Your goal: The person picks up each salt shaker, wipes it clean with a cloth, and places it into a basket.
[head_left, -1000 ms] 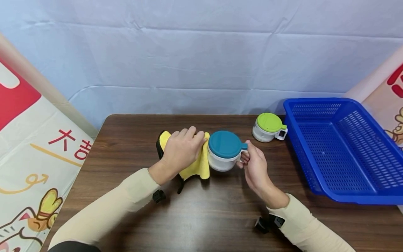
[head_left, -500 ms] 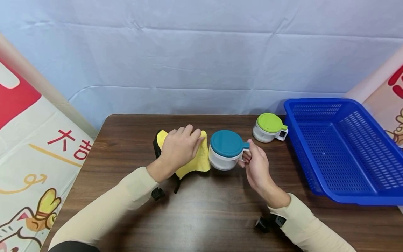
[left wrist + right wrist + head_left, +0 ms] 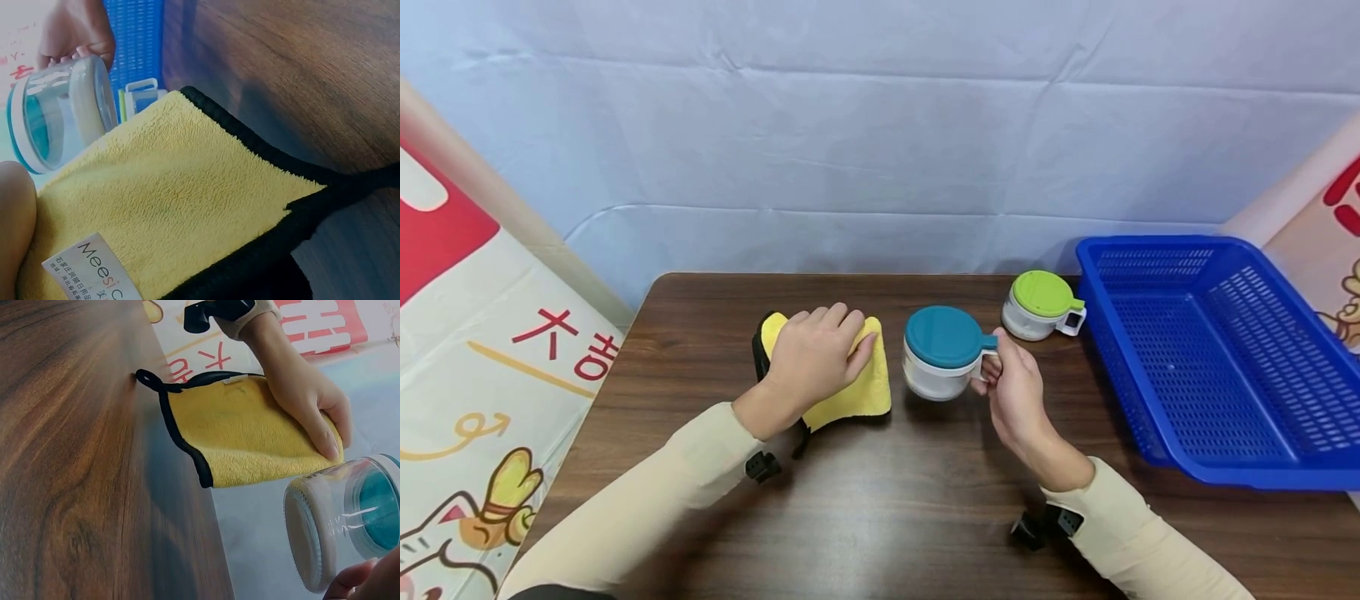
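Note:
My left hand [image 3: 812,358] grips a yellow cloth [image 3: 868,387] with black edging. In the left wrist view a white printed label [image 3: 94,269] shows on the cloth. The right hand [image 3: 1017,392] holds a clear jar [image 3: 938,382] by its white handle. A teal lid [image 3: 943,337] covers the jar, and a pale layer lies at its base, as the right wrist view shows [image 3: 309,531]. The jar is off the table, its lid side up. A gap separates cloth from jar in the head view. The left fingertips are partly hidden in the cloth.
A smaller jar with a lime-green lid [image 3: 1042,293] stands at the back right of the brown wooden table [image 3: 880,517]. Beside it is a blue perforated basket [image 3: 1165,442]. A pale cloth backdrop [image 3: 865,133] hangs behind the table.
My left hand has moved left with the yellow cloth, away from the jar's side. The right hand has shifted the jar slightly right and up in the head view.

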`<control>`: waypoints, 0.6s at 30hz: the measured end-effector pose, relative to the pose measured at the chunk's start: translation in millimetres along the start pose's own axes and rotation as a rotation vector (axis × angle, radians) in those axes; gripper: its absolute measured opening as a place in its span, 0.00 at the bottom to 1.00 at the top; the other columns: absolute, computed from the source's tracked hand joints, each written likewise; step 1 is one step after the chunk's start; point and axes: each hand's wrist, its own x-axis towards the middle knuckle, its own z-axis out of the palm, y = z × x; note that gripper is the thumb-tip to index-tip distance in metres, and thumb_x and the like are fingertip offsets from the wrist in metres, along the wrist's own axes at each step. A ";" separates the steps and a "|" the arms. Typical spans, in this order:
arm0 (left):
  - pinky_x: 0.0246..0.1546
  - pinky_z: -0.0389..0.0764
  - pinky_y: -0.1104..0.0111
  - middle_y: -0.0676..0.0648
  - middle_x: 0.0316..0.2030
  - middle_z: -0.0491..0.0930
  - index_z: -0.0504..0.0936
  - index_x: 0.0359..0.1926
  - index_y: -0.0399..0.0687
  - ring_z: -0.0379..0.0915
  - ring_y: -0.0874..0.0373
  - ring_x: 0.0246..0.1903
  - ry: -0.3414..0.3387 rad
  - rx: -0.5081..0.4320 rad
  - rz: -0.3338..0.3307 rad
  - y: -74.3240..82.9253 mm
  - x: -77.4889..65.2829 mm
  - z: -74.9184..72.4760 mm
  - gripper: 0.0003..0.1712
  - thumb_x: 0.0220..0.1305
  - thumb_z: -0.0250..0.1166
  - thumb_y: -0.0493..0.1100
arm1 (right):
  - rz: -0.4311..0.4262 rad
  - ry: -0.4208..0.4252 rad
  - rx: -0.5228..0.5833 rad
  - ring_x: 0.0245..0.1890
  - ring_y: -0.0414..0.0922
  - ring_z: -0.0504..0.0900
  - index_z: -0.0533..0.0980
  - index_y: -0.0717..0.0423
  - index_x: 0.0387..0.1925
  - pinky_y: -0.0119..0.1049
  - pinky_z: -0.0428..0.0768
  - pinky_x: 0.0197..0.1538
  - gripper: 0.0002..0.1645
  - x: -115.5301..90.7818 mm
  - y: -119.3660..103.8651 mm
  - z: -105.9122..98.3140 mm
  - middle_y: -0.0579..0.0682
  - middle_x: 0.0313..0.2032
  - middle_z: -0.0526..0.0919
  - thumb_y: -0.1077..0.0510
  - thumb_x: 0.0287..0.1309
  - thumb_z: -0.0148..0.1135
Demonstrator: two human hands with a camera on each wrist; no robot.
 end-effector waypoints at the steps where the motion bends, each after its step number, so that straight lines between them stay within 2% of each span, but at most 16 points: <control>1: 0.15 0.63 0.68 0.49 0.20 0.68 0.76 0.30 0.44 0.64 0.55 0.15 0.002 -0.005 0.004 0.1 -0.2 -0.3 0.14 0.67 0.63 0.49 | 0.000 0.002 0.001 0.21 0.42 0.54 0.54 0.53 0.17 0.32 0.59 0.28 0.30 0.3 0.2 -0.4 0.44 0.18 0.55 0.51 0.82 0.35; 11: 0.15 0.61 0.68 0.50 0.19 0.67 0.73 0.26 0.44 0.62 0.56 0.15 0.035 -0.055 0.039 11.3 6.6 -13.6 0.18 0.71 0.54 0.50 | 0.011 0.011 0.013 0.21 0.41 0.55 0.54 0.53 0.17 0.33 0.59 0.28 0.30 3.0 0.9 -1.9 0.44 0.18 0.55 0.51 0.82 0.36; 18: 0.15 0.61 0.69 0.50 0.19 0.67 0.73 0.24 0.45 0.61 0.58 0.15 0.072 -0.070 0.080 22.6 12.1 -23.3 0.17 0.67 0.59 0.50 | 0.019 0.018 0.020 0.21 0.41 0.55 0.55 0.52 0.17 0.32 0.60 0.28 0.31 6.3 2.8 -1.4 0.44 0.18 0.56 0.51 0.82 0.36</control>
